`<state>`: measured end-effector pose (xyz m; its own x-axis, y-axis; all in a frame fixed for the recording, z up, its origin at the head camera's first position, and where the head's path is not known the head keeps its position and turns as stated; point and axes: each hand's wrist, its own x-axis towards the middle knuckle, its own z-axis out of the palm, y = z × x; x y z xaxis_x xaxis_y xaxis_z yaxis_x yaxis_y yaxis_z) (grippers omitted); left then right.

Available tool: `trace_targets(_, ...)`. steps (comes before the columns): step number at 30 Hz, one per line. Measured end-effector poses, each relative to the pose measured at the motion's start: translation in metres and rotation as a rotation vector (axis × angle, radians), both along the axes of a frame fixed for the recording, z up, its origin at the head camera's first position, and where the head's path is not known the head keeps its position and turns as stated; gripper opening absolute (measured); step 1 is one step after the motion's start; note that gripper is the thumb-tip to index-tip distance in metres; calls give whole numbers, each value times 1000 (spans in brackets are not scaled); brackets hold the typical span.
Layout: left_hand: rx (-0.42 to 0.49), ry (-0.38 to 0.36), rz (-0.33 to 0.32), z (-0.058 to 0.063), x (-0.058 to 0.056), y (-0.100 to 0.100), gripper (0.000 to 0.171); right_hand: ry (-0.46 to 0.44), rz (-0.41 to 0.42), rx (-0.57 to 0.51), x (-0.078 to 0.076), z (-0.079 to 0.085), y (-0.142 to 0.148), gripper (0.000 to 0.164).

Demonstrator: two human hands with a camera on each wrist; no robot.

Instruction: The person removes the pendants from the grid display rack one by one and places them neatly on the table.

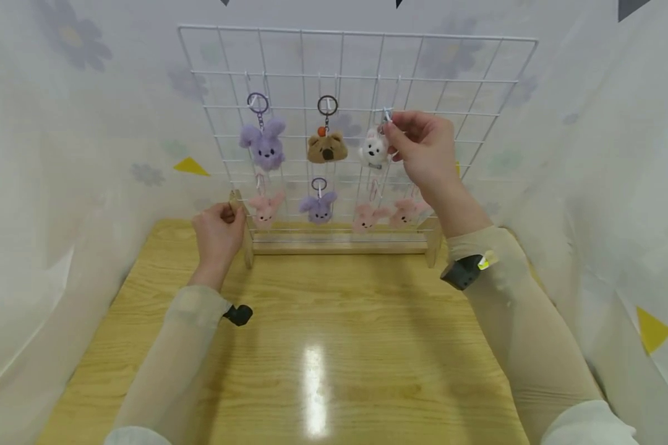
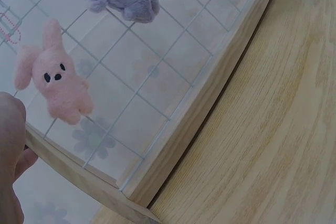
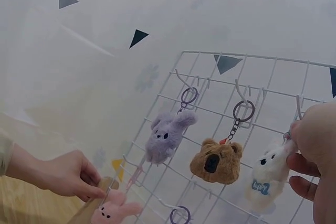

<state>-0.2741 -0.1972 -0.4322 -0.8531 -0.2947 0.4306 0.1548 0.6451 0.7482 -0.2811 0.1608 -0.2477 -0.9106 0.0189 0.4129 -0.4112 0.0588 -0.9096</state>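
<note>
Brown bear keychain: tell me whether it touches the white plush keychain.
Apart. The head view shows a gap between the brown bear keychain and the white plush keychain beside it.

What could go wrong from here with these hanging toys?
The white toy might drop: the right hand pinches it near the top, and I can't tell whether it is on the hook. A hard pull might also rock the rack, though the left hand grips its wooden post. The brown toy hangs close by and could get bumped.
</note>
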Motion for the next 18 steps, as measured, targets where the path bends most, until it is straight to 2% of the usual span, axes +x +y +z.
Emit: trace_targets(18,-9,28,6,-1,0,0,27,12,40,-32,10,1,1,4)
